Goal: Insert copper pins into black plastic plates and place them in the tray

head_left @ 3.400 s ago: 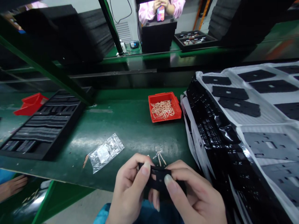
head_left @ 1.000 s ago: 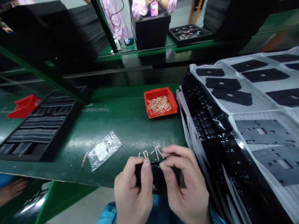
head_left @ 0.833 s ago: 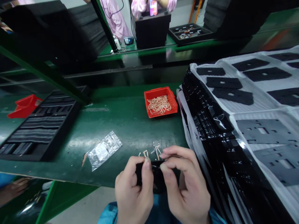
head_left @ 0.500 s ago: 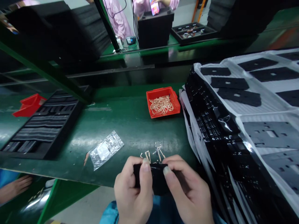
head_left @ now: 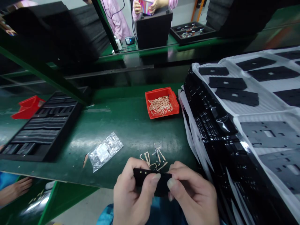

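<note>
A small dark block-like part (head_left: 161, 185) is held between both hands near the bottom of the view. My left hand (head_left: 136, 190) is closed on its left end, the thumb lying across its face. The right end is pinched by my right hand (head_left: 191, 190) between thumb and fingers. Small light dots show along the part's top left edge. Just beyond the hands, several thin copper-coloured strips (head_left: 147, 157) and tiny bits lie loose on the green bench (head_left: 131, 125). A red bin (head_left: 161, 103) farther back holds many similar strips.
Left of the hands lies a clear plastic bag (head_left: 103, 152). A black compartment tray (head_left: 47, 125) and another red bin (head_left: 27, 107) are at the left. Trays with black plates (head_left: 236, 96) are stacked at the right. Another person's hand (head_left: 22, 187) shows lower left; a person in pink stands across.
The dark part has tilted, showing dots along its edge, and my left thumb has slid right across it. My right hand has shifted slightly right. More loose strips are visible beyond the hands.
</note>
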Demonstrator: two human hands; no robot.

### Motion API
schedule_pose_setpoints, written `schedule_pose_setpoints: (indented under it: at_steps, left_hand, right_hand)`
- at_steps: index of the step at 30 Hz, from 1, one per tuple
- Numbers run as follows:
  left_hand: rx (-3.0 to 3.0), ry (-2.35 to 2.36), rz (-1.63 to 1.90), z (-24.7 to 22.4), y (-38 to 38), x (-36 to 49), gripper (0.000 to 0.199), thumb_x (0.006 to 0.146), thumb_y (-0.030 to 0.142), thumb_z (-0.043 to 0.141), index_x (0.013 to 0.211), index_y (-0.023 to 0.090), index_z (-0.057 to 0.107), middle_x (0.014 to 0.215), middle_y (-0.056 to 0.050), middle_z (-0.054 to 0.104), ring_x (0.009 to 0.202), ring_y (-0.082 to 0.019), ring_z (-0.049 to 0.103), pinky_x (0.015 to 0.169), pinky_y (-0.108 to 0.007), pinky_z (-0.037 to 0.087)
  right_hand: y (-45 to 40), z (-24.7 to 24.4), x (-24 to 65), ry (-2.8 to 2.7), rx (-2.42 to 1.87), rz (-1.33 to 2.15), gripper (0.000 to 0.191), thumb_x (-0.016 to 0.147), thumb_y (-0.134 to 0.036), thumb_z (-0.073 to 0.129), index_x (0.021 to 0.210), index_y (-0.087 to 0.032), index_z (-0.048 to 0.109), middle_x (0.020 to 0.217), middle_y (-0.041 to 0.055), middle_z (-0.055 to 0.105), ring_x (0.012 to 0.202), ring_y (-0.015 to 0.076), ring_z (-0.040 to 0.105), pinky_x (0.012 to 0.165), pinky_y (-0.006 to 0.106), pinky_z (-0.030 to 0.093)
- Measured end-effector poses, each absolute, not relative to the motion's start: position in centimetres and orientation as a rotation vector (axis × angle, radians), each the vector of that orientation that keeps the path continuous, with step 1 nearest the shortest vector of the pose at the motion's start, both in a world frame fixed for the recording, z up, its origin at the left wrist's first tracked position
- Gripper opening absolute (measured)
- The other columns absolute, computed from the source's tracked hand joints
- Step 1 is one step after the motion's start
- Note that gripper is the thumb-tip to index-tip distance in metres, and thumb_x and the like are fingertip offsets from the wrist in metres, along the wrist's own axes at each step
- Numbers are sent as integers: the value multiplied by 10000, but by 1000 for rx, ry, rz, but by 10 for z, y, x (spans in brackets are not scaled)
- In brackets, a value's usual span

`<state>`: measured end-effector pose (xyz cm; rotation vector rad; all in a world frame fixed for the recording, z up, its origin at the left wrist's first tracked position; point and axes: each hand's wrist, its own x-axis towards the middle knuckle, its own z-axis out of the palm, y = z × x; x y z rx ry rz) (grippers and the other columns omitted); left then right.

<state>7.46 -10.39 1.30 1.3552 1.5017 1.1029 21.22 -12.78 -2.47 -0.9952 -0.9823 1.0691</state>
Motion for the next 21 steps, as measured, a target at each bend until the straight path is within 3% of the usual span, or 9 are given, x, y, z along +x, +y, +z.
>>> schedule_pose_setpoints:
  at_steps: [7, 13, 16, 21]
  left_hand:
    - [1441, 1350, 966, 18, -94, 63, 214, 924, 264, 711, 763, 234, 573, 502, 102, 523, 362, -73, 447, 365, -180, 368]
    - [1602, 1304, 1037, 11, -90, 54, 297, 830, 281, 823, 731, 225, 548, 580, 88, 522, 468, -72, 451, 442, -161, 401]
    - [1662, 1351, 1096, 6, -94, 56, 314, 851, 274, 806, 731, 227, 520, 596, 86, 513, 503, -81, 458, 472, -156, 427]
    - [1517, 1504, 1073, 16, -99, 69, 341, 990, 279, 642, 699, 221, 475, 534, 103, 386, 444, -68, 307, 403, -163, 266]
  right_hand:
    - [-129, -21, 211, -995, -983, 1027, 103, 988, -286, 740, 906, -250, 792, 614, -41, 588, 555, 103, 584, 522, 203, 466]
    - [-135, -16, 204, -1194, -1066, 694, 144, 971, -161, 717, 1071, -232, 795, 704, -10, 633, 540, 107, 546, 442, 221, 384]
    - [-134, -14, 203, -1285, -1058, 631, 162, 960, -99, 684, 1050, -203, 770, 721, -5, 634, 549, 107, 553, 461, 231, 424]
    - [-129, -11, 213, -1467, -1127, 518, 117, 965, -69, 651, 961, -166, 717, 710, -4, 627, 584, 113, 576, 535, 259, 505]
